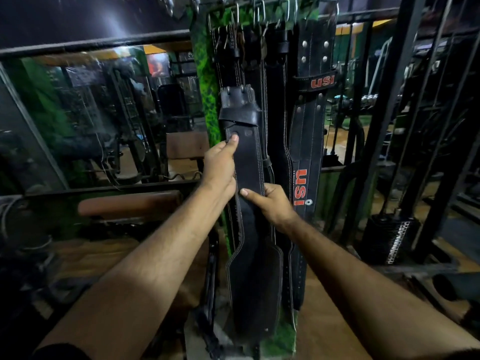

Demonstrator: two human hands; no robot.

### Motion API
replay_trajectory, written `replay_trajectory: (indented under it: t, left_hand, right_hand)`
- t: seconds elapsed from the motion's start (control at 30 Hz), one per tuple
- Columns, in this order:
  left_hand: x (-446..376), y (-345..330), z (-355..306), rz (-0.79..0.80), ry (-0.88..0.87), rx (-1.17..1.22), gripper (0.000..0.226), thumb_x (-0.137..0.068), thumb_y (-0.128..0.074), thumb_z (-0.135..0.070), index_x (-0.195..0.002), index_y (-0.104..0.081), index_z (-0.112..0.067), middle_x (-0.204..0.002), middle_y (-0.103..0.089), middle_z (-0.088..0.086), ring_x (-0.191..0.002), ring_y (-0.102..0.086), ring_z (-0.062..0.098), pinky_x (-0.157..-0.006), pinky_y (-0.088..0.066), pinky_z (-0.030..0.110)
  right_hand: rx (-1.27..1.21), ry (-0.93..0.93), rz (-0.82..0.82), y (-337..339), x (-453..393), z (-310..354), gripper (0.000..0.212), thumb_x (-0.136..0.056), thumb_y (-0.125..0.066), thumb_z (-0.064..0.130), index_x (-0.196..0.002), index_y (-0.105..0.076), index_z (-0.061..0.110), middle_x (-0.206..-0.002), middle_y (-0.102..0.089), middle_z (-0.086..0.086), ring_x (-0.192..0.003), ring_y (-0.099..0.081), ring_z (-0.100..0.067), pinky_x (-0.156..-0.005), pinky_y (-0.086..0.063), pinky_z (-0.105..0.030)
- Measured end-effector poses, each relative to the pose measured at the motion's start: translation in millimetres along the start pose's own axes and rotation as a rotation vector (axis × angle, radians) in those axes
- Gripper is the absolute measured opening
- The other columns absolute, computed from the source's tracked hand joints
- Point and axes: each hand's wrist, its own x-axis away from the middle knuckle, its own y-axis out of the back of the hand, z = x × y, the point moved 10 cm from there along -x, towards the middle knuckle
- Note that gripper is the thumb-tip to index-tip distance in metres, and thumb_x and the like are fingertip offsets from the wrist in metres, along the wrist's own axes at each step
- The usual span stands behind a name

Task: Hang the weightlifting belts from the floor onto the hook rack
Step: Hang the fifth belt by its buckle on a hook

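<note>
A black leather weightlifting belt [249, 162] with white stitching stands upright in front of me, buckle end up, below the hooks. My left hand [222, 165] grips its left edge, thumb pressed on the strap near the buckle. Lower down, my right hand [270, 203] holds its right edge. The hook rack [259, 9] runs across the top, its metal hooks carrying several black belts. One of them, a belt with red USI lettering [309, 131], hangs just right of the held belt.
The rack is mounted on a green patterned pillar [205, 81]. A mirror [98, 113] and a brown padded bench [130, 203] are on the left. Black machine frames and a weight stack [389, 240] stand at the right. The floor is brown.
</note>
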Motion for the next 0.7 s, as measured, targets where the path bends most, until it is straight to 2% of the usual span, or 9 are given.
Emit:
replay_trajectory:
  t: [0.1, 0.17, 0.27, 0.3, 0.4, 0.47, 0.53, 0.6, 0.7]
  left_hand:
    - [-6, 11, -5, -0.003, 0.021, 0.021, 0.017, -0.094, -0.065, -0.024, -0.096, -0.064, -0.007, -0.099, -0.063, 0.02, -0.099, -0.058, 0.029, -0.098, -0.047, 0.046]
    - [-8, 17, -5, -0.016, 0.038, 0.022, 0.015, -0.099, -0.059, -0.017, -0.091, -0.067, -0.007, -0.096, -0.069, 0.016, -0.094, -0.063, 0.029, -0.093, -0.049, 0.043]
    - [-11, 21, -8, -0.029, 0.024, 0.005, 0.015, -0.099, -0.058, -0.015, -0.09, -0.066, -0.006, -0.103, -0.067, 0.022, -0.1, -0.06, 0.032, -0.094, -0.049, 0.047]
    - [-13, 21, -11, -0.032, 0.027, 0.003, 0.015, -0.099, -0.058, -0.015, -0.091, -0.066, -0.006, -0.106, -0.066, 0.023, -0.103, -0.06, 0.033, -0.099, -0.048, 0.05]
    - [-23, 20, -24, -0.023, 0.02, -0.009, 0.022, -0.096, -0.064, -0.021, -0.102, -0.068, 0.0, -0.112, -0.071, 0.019, -0.114, -0.064, 0.033, -0.11, -0.045, 0.053]
    - [-29, 18, -30, -0.019, 0.029, -0.023, 0.043, -0.092, -0.066, -0.026, -0.121, -0.064, 0.006, -0.122, -0.069, 0.022, -0.121, -0.063, 0.038, -0.109, -0.045, 0.057]
    - [-33, 18, -33, -0.041, 0.051, -0.032, 0.046, -0.097, -0.061, -0.025, -0.129, -0.059, 0.007, -0.126, -0.067, 0.025, -0.12, -0.063, 0.041, -0.105, -0.047, 0.059]
    - [-38, 16, -35, -0.042, 0.072, -0.018, 0.043, -0.099, -0.058, -0.025, -0.129, -0.06, 0.005, -0.124, -0.068, 0.024, -0.114, -0.067, 0.039, -0.099, -0.052, 0.056]
    - [-40, 10, -32, -0.042, 0.103, -0.001, 0.032, -0.1, -0.057, -0.022, -0.12, -0.066, 0.001, -0.122, -0.07, 0.021, -0.102, -0.072, 0.032, -0.09, -0.059, 0.047]
  right_hand:
    - [0.126, -0.088, 0.075, -8, 11, -37, 0.066, -0.077, -0.084, 0.048, -0.096, -0.067, -0.014, -0.097, -0.073, -0.032, -0.08, -0.066, -0.023, -0.079, -0.057, -0.061]
    - [0.147, -0.132, 0.123, -10, 13, -57, 0.074, -0.075, -0.085, 0.052, -0.095, -0.064, -0.016, -0.1, -0.068, -0.038, -0.08, -0.063, -0.026, -0.078, -0.053, -0.068]
    - [0.245, -0.218, 0.26, -15, 24, -62, 0.017, -0.085, -0.081, 0.021, -0.085, -0.075, 0.005, -0.086, -0.079, -0.002, -0.078, -0.071, -0.01, -0.075, -0.062, -0.035]
    - [0.303, -0.226, 0.313, -17, 27, -65, 0.009, -0.085, -0.081, 0.018, -0.078, -0.074, 0.016, -0.078, -0.077, 0.009, -0.074, -0.07, -0.004, -0.071, -0.06, -0.027]
    - [0.369, -0.238, 0.348, -16, 19, -56, 0.023, -0.084, -0.083, 0.021, -0.065, -0.07, 0.023, -0.067, -0.072, 0.013, -0.064, -0.066, 0.001, -0.066, -0.053, -0.024]
    - [0.285, -0.195, 0.349, -25, 7, -24, 0.024, -0.089, -0.076, 0.014, -0.067, -0.069, 0.018, -0.062, -0.07, 0.012, -0.058, -0.063, 0.003, -0.061, -0.051, -0.019]
    - [0.217, -0.121, 0.309, -27, -8, 15, 0.037, -0.095, -0.067, 0.006, -0.061, -0.06, 0.019, -0.051, -0.064, 0.015, -0.048, -0.059, 0.006, -0.051, -0.045, -0.01]
    - [0.177, -0.064, 0.285, -25, -17, 30, 0.039, -0.097, -0.065, 0.005, -0.061, -0.059, 0.02, -0.05, -0.064, 0.015, -0.047, -0.059, 0.005, -0.048, -0.045, -0.01]
    - [0.19, -0.121, 0.289, -21, -6, 5, 0.037, -0.098, -0.063, 0.005, -0.063, -0.058, 0.017, -0.048, -0.063, 0.013, -0.045, -0.058, 0.004, -0.046, -0.044, -0.011]
